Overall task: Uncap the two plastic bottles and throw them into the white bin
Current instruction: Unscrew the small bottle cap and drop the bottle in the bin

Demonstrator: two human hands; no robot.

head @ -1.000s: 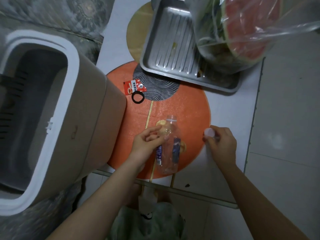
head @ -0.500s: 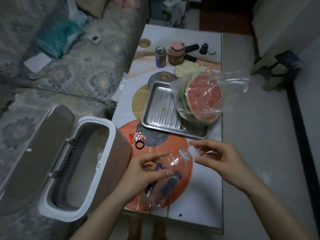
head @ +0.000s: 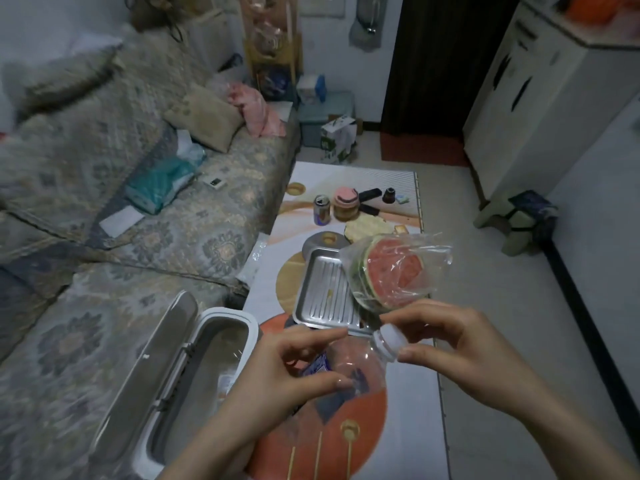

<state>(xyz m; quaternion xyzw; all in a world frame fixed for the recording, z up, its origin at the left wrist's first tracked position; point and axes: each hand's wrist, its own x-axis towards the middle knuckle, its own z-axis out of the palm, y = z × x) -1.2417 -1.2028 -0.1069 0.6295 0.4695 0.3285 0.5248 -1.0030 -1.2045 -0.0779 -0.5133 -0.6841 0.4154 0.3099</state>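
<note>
Twisting the cap (head: 393, 340) pinched in the right grip (head: 460, 355) works best while the left grip (head: 294, 372) clamps the bottle (head: 349, 362) steady.

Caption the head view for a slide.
Left hand holds a clear plastic bottle; right hand grips its white cap, open white bin alongside.

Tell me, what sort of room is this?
Most likely a home living room: a patterned sofa with cushions runs along the left, and a low table holds a cut watermelon in plastic and a drink can.
</note>
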